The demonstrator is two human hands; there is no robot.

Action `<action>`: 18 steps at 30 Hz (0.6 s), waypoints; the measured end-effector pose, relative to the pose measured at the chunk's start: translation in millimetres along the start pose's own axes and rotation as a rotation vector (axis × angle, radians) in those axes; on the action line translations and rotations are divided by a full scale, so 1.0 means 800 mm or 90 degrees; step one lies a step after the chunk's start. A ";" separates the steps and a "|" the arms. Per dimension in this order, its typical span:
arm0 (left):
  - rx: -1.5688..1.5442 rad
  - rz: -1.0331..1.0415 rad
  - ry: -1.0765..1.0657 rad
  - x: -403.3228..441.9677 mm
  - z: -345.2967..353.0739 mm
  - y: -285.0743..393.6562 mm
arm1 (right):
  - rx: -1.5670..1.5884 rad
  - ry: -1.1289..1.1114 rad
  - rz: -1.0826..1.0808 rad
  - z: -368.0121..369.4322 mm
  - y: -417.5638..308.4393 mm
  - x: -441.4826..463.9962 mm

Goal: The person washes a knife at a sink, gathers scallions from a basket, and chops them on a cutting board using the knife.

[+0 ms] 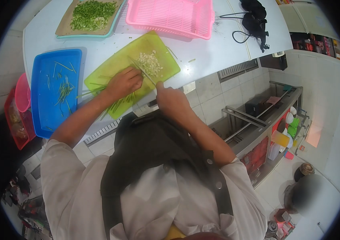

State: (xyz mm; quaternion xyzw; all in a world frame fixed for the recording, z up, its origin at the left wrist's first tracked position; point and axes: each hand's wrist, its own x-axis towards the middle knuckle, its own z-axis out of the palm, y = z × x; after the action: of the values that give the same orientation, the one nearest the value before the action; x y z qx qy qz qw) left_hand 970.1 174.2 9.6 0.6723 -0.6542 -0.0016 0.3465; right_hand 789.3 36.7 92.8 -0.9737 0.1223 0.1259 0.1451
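A bunch of green onions (122, 103) lies across the yellow-green cutting board (116, 62). My left hand (125, 83) is closed over the bunch, its fingers curled near the cut end. In my right hand (172, 100) is the handle of a knife (146, 73), whose blade slants up and left beside the left fingertips. Pale chopped pieces (149, 64) form a loose pile just beyond the blade. Long green stalks stick out on both sides of my left wrist.
A blue tray (37, 92) with some green scraps stands at the left. Behind the board are a tray of chopped greens (94, 15) and a pink basket (170, 29). Black straps (254, 24) lie at the far right of the white table (202, 60). A metal sink unit (258, 132) stands beyond its edge.
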 end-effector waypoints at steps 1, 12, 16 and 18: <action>0.002 0.001 0.002 0.000 0.001 -0.001 | 0.003 -0.006 0.013 -0.007 -0.003 -0.006; 0.014 0.011 0.011 0.003 -0.002 0.000 | 0.011 0.074 0.054 0.072 0.004 0.040; 0.000 0.007 0.001 0.002 -0.003 -0.002 | 0.013 0.040 0.033 0.035 0.006 0.040; -0.011 0.001 -0.006 -0.001 -0.002 0.000 | 0.006 0.034 0.022 0.007 -0.002 0.016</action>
State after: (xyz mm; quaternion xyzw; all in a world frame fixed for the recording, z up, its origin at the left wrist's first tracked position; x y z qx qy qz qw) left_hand 970.8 175.4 10.1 0.6689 -0.6561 -0.0101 0.3493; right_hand 800.5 37.4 84.4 -0.9737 0.1438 0.1022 0.1440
